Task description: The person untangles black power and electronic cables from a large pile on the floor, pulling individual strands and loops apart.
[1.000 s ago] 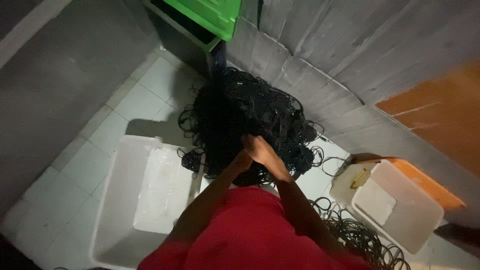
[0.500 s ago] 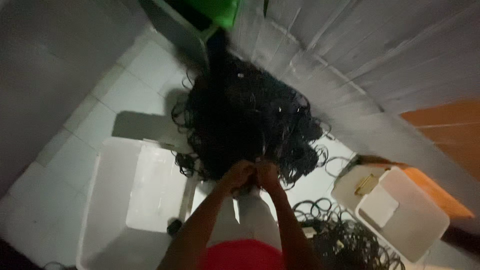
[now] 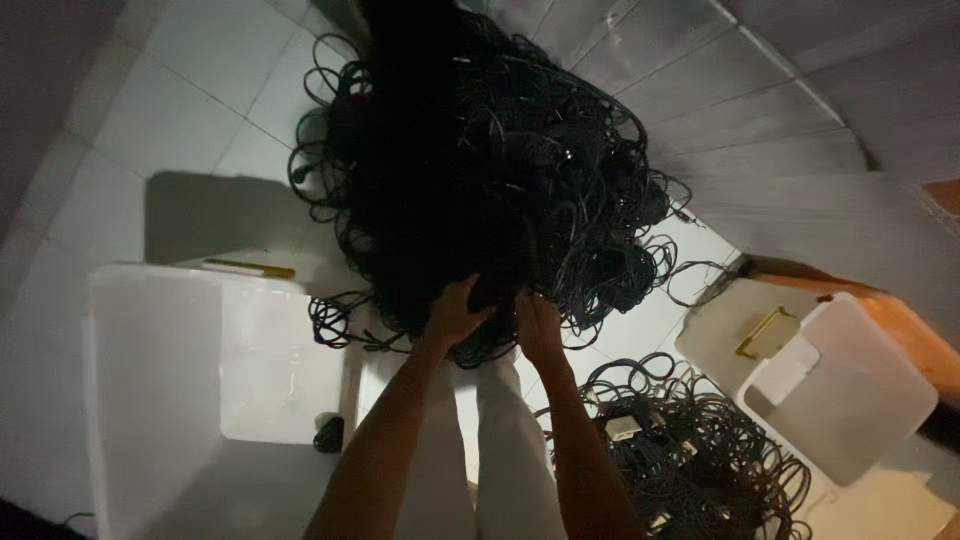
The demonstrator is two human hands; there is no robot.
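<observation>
The left hand (image 3: 455, 312) is pressed into the near edge of a big tangled pile of black cables (image 3: 480, 170). Its fingers are curled around some of the strands, so a bunch of cable is held in it. The right hand (image 3: 538, 325) is just beside the left one, and it is laid on the same edge of the pile. Its fingers are pushed in among the loops, but how tightly they are closed cannot be told, because the spot is very dark.

The pile is spread out on the pale tiled floor (image 3: 180, 90), just past both hands, and it is much bigger than they are. Loose loops are seen sticking out all round it.

To the left of the hands, a large white plastic bin (image 3: 170, 400) is placed on the floor. A thin yellow stick (image 3: 248, 267) is laid near its far edge. A small dark thing (image 3: 328, 433) is seen at the bin's right side.

To the right of the hands and nearer, a smaller heap of cables (image 3: 690, 460) is piled on the floor. Further right, a white tub (image 3: 850, 400) is set, with a white lid with a yellow handle (image 3: 735, 335) just beside it.
</observation>
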